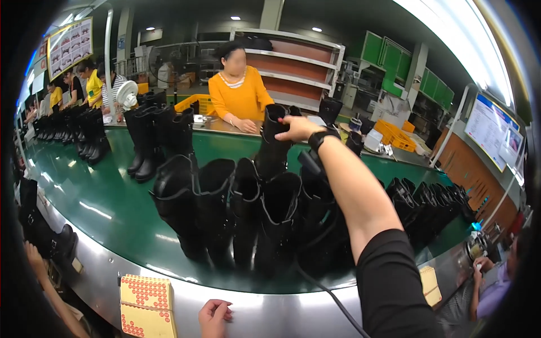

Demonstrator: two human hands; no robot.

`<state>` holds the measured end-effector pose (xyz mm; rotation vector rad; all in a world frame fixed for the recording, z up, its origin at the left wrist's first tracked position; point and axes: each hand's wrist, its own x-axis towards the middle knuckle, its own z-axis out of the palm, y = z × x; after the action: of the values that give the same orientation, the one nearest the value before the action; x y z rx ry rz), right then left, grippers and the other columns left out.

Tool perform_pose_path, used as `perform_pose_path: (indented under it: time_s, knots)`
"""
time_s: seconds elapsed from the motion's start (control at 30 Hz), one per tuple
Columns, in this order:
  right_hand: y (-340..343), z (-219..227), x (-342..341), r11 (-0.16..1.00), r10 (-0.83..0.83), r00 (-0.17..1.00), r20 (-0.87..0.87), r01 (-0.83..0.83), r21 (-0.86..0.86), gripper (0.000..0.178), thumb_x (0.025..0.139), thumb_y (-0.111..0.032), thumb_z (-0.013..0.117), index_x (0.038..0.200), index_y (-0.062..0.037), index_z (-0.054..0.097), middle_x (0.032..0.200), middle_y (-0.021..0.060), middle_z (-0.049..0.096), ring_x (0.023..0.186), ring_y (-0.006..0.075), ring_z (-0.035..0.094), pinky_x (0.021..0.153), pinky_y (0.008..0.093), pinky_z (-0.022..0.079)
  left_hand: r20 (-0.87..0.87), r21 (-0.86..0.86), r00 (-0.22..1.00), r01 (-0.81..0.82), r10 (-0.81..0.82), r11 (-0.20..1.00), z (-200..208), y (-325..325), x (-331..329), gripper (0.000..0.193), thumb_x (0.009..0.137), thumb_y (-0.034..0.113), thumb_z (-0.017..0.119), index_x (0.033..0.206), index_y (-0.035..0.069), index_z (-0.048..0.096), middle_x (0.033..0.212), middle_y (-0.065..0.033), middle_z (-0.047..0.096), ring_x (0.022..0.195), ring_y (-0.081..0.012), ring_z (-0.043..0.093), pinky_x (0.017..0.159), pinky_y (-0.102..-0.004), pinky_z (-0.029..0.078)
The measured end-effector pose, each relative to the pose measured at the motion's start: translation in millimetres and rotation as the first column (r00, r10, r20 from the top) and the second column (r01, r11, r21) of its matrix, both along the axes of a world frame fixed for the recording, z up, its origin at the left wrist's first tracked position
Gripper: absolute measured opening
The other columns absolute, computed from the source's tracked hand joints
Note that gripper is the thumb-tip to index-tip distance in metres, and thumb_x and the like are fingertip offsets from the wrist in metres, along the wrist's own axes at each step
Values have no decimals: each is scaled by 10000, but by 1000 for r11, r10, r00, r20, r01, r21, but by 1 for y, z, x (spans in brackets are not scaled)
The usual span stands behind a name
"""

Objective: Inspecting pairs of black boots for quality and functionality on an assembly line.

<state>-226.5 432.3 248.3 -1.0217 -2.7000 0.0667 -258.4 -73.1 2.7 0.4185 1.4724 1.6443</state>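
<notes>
My right arm reaches across the green belt, and my right hand (pixel 300 129) is closed on the top rim of a tall black boot (pixel 273 147). That boot stands upright behind a cluster of other black boots (pixel 280 208), whose open tops face me. On the metal ledge at the near edge, my left hand (pixel 214 319) has its fingers curled in with nothing visible in them. Left of it lies a banded stack of yellow cards with red round marks (pixel 147 304).
The green belt (pixel 84 186) carries more boots at left (pixel 147 135) and right (pixel 428 197). A dark cable (pixel 332 298) crosses the ledge. Opposite, a person in orange (pixel 239 93) rests a hand on the far edge. People sit at both sides; yellow crates (pixel 394 135) stand far right.
</notes>
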Motion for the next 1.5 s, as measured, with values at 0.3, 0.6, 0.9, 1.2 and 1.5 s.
perform_pose_path:
  time_s: [0.3, 0.6, 0.9, 1.2, 1.5]
  knots:
    - [7, 46, 134, 914, -356, 924, 139, 375, -154, 1067, 628, -827, 617, 1409, -120, 457, 1387, 197, 500, 1306, 326, 461, 1073, 408, 372, 31, 46, 999, 27, -29, 999, -3, 4, 0, 128, 920, 73, 555, 913, -28, 633, 730, -60, 607, 625, -125, 564, 610, -256, 492]
    - [20, 6, 133, 919, -326, 919, 222, 363, -152, 866, 686, -627, 749, 1175, 74, 606, 1105, 230, 661, 1049, 298, 639, 891, 359, 502, 55, -47, 991, 121, -119, 991, -13, -4, -13, 177, 963, 163, 566, 1032, 21, 644, 847, -24, 627, 737, -83, 559, 680, -218, 466]
    - [67, -17, 163, 787, -507, 604, -614, 616, -44, 571, 762, -480, 700, 939, 58, 633, 861, 238, 683, 856, 342, 682, 703, 415, 518, 28, -61, 989, 150, -148, 987, -19, -2, -18, 185, 965, 187, 564, 1031, 33, 641, 835, -11, 612, 724, -79, 551, 664, -215, 468]
    - [-101, 210, 236, 810, 295, 720, -628, 160, 564, 270, 948, -160, 561, 1127, 6, 676, 1029, 134, 720, 926, 159, 684, 851, 255, 492, -19, 7, 996, 85, -84, 996, -33, 0, -15, 168, 935, 160, 551, 990, 28, 638, 795, -31, 588, 694, -95, 541, 621, -223, 465]
    - [-388, 256, 297, 985, 171, 495, -852, -117, 129, 273, 955, -196, 511, 1096, -4, 644, 923, 47, 690, 767, 128, 640, 713, 245, 505, -168, 143, 983, 100, -76, 985, 33, -10, 12, 141, 934, 139, 567, 930, 22, 645, 832, -34, 629, 697, -93, 562, 675, -234, 471]
